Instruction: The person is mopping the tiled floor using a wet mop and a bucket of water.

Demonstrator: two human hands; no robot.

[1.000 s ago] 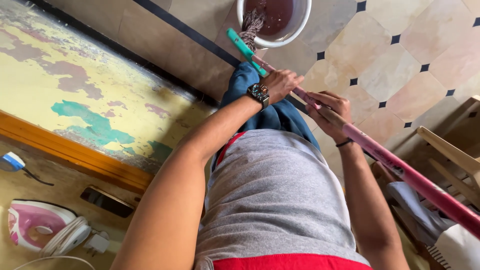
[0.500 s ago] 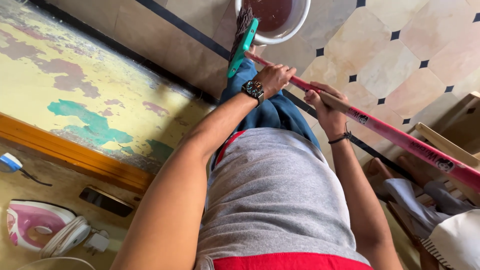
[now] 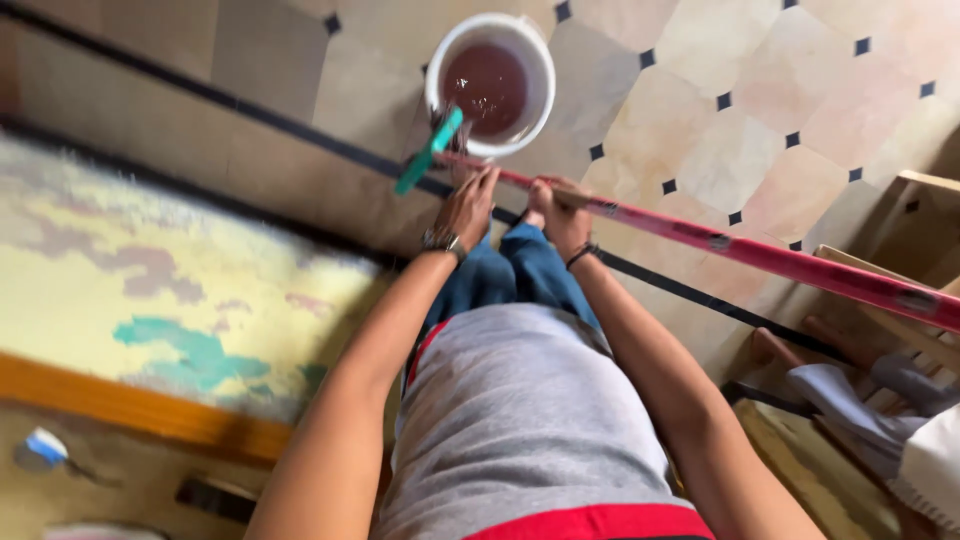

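While both hands close on one long pole, the view looks down past a grey knit shirt (image 3: 520, 420) with a red hem; the left hand (image 3: 468, 205), a watch (image 3: 440, 241) at its wrist, wraps the mop handle (image 3: 740, 250) near its lower end, and the right hand (image 3: 560, 212), a dark band at its wrist, grips the same handle just beside it; the handle is a thin, straight, glossy pink rod that runs from the hands out to the right edge; at its far end sits a flat teal mop head (image 3: 428, 152), tilted, with dark stringy strands that touch the rim of a round white bucket (image 3: 545, 75); the bucket stands on the floor and holds murky brown water; the floor (image 3: 760, 120) is smooth beige tile with small black diamond insets and a black border strip; blue jeans (image 3: 520, 280) show below the hands; left lies a peeling yellow and teal surface (image 3: 170, 300) with a wooden edge; right stands pale wooden furniture (image 3: 920, 260), draped with cloth.
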